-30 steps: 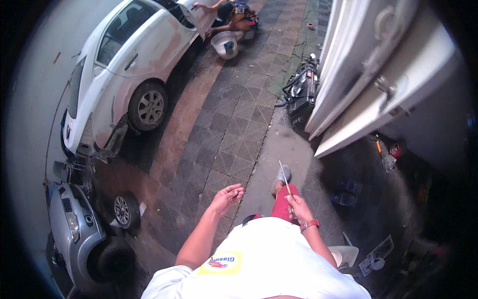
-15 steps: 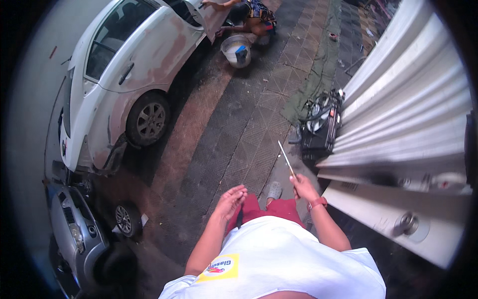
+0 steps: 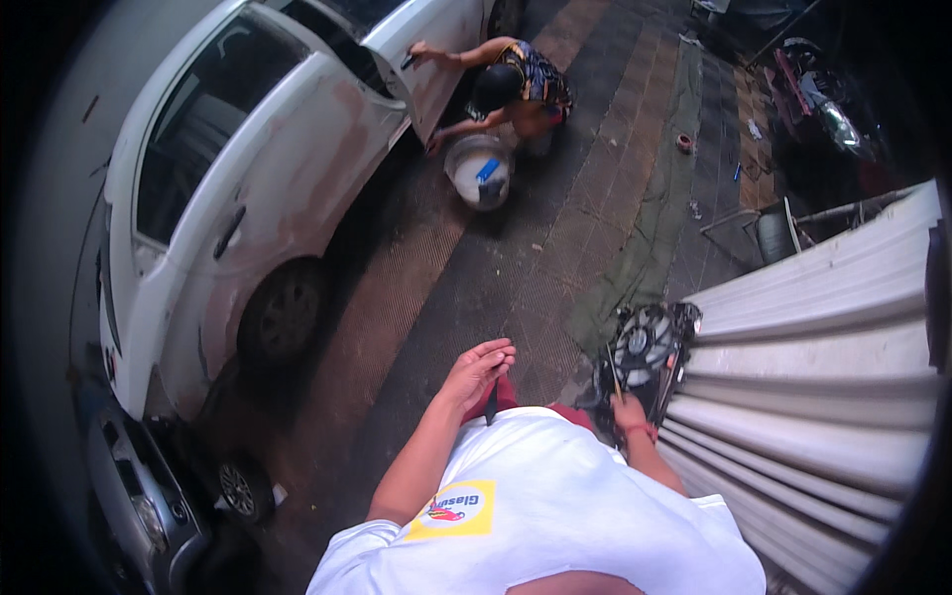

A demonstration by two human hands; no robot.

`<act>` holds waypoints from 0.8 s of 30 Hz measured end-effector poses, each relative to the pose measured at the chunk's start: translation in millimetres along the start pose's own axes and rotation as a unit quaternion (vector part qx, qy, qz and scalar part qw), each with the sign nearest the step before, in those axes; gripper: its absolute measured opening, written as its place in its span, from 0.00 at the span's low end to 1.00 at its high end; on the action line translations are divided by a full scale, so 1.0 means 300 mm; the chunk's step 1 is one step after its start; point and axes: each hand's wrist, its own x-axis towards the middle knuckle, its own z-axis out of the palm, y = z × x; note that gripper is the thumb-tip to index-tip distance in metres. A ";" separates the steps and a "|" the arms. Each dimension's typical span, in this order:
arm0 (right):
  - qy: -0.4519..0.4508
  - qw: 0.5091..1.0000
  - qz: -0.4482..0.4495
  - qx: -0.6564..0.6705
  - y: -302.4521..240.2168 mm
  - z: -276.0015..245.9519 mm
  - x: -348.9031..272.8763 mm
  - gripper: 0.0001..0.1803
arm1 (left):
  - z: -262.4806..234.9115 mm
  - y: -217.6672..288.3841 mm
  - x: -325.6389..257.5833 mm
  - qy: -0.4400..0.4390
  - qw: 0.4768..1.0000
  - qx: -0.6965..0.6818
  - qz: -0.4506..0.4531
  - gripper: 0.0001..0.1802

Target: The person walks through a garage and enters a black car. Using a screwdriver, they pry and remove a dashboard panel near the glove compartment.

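Note:
My left hand [image 3: 478,372] is raised in front of my waist, fingers drawn together in a pinch. Whatever it may hold is too small to make out. Lower and to the right, my right hand [image 3: 629,412] grips a thin, pale stick [image 3: 615,369] with a brownish lower end; its exact kind does not show. The stick points up and away from me, in front of a black radiator fan [image 3: 645,342] that stands on the floor.
At left stands a white car [image 3: 288,149] with patchy sanded panels and an open door. A person [image 3: 531,89] crouches by that door, beside a bucket [image 3: 479,183] holding a blue item. White corrugated sheeting [image 3: 803,397] borders the right; a silver car front [image 3: 139,496] and loose wheel [image 3: 243,491] lie lower left.
The view has moved forward along the floor, bringing the bucket and crouching person nearer. My right hand has lowered with the stick, now in front of the fan. My left hand stays pinched.

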 end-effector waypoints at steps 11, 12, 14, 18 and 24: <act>0.017 0.966 0.228 0.121 -0.197 -0.266 0.166 0.22 | 0.473 0.670 1.088 -0.091 0.978 0.164 -0.091 0.18; 0.031 0.969 0.228 0.086 -0.101 -0.199 0.226 0.21 | 0.516 0.689 1.202 -0.091 0.979 0.155 -0.099 0.18; 0.046 0.978 0.193 0.058 -0.034 -0.191 0.492 0.20 | 0.619 0.723 1.422 -0.093 0.980 0.142 -0.108 0.18; 0.063 0.991 0.077 0.085 -0.089 -0.384 1.065 0.20 | 0.927 0.813 1.753 -0.080 0.980 0.128 -0.132 0.17; 0.121 0.988 0.047 0.081 -0.525 -1.229 1.967 0.20 | 1.405 1.083 2.209 -0.106 0.984 0.093 -0.108 0.18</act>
